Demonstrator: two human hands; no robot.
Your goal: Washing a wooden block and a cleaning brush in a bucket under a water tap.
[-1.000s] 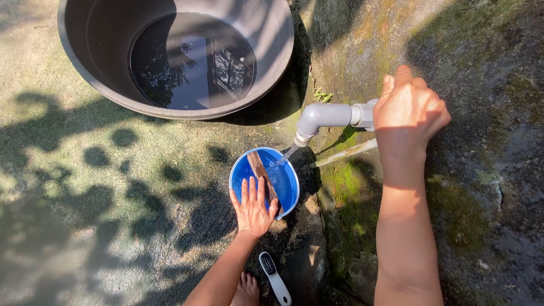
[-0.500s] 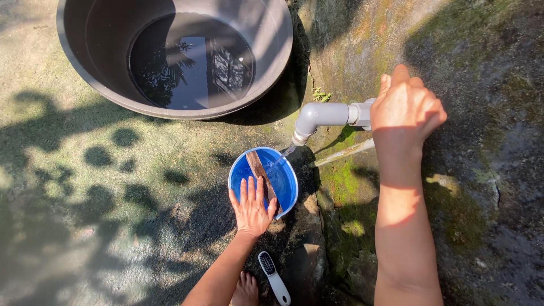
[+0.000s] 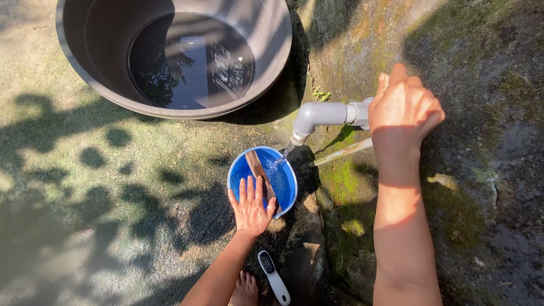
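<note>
A small blue bucket [image 3: 281, 180] sits on the ground just below a grey plastic tap pipe [image 3: 320, 115], w/ a thin stream of water [image 3: 285, 152] falling from the spout into it. The bucket holds water, and a brown wooden strip [image 3: 258, 170] lies slanted across the inside, rim to rim. The left hand [image 3: 250, 205] lies flat on the near edge of the bucket, fingers straight and slightly spread, palm down, touching the rim and the lower end of the strip; not gripping. The right hand [image 3: 403, 109] is at the far end of the pipe, by the mossy stone wall [image 3: 487, 170], fingers curled together over the tap fitting; the fitting itself is hidden under the hand, so can't tell exactly what it clasps. A white-handled scrub brush [image 3: 273, 276] lies on the ground near the person's bare foot [image 3: 246, 288], just below the bucket. Further up, well apart, stands a large grey round tub [image 3: 272, 73], partly filled w/ dark water reflecting trees. Ground is concrete w/ green algae and leaf shadows.
</note>
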